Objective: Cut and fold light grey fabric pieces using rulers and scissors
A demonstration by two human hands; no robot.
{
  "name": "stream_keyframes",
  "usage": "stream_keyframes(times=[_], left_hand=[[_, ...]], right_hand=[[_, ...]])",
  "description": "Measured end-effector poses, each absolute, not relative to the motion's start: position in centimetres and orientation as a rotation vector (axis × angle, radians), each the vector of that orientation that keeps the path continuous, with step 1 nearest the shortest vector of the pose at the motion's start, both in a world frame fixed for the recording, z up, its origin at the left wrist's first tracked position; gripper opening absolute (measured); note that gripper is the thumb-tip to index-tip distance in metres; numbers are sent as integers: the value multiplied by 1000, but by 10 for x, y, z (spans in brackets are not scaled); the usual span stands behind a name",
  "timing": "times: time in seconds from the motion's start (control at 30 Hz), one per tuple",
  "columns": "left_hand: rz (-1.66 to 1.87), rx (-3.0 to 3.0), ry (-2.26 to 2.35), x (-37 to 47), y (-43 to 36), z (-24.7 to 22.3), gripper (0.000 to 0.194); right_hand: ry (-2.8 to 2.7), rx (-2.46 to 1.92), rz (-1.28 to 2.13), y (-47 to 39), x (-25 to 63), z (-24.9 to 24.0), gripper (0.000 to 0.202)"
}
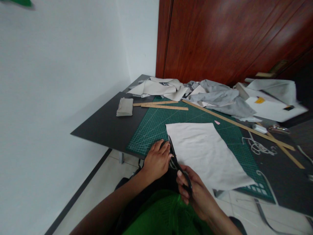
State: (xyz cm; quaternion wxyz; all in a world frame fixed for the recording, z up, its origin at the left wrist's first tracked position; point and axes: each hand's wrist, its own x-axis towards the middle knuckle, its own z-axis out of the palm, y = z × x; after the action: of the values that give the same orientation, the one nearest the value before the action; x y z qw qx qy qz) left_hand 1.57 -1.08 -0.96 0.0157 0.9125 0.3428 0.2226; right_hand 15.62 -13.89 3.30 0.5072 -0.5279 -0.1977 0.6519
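Black scissors (176, 163) are gripped by the handles in my right hand (193, 186), below the table's front edge. Their blades point up and away, along the left side of a white cloth (202, 150) spread over the green cutting mat (144, 130). My left hand (158, 160) rests at the mat's front edge, just left of the blades, fingers bent and near a dark piece beneath them. What its fingers hold, if anything, is hidden.
Folded beige cloths (125, 107) lie at the left. Wooden rulers (166, 106) and a long wooden strip (220, 117) cross the mat's far side. Grey and white fabric (215, 94) is heaped at the back. White cord (259, 147) lies right, near a white box (274, 107).
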Motion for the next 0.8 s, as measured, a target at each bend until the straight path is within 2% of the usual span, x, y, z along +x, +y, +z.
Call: stream_keyframes(times=[0.33,0.5,0.67,0.8], left_hand=[[715,2807,1088,17,-9,-9,41],[641,2790,1098,15,-3,2,31],[514,2830,1207,10,22,19,12],[451,2806,1386,16,49,27,15]], right_hand=[[-331,-1236,1609,-156,160,22,58],[-240,-1206,1569,-182,181,18,69],[-206,-1243,1381,-186,217,29,47],[-154,-1260,1354,-195,243,8,52]])
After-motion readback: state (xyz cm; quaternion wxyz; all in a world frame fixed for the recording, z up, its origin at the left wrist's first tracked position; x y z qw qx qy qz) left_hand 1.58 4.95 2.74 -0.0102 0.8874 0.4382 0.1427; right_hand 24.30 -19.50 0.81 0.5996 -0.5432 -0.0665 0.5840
